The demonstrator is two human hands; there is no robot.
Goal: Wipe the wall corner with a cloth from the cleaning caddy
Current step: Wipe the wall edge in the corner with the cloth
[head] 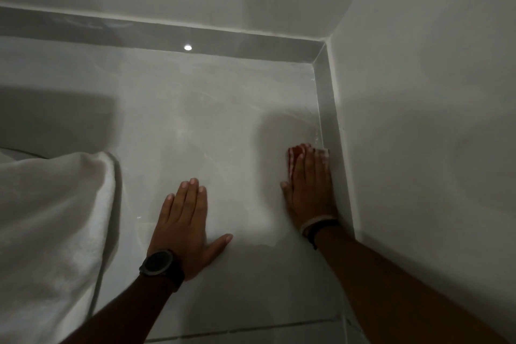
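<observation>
Wiping is under way: the right hand (308, 187) presses a red-and-white cloth (293, 157) flat-fingered beside the skirting (325, 109), left hand (186, 225) braced open nearby; next, probably slide toward the corner (323, 43).

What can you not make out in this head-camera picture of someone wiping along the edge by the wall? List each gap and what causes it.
- Cloth: mostly hidden under the right hand; only a red and white edge shows.
- Cleaning caddy: not in view.
- White fabric: cut off by the left edge.
- Watch on the left hand: face too dark to read.
- Dirt along the skirting: dim light hides it.
</observation>
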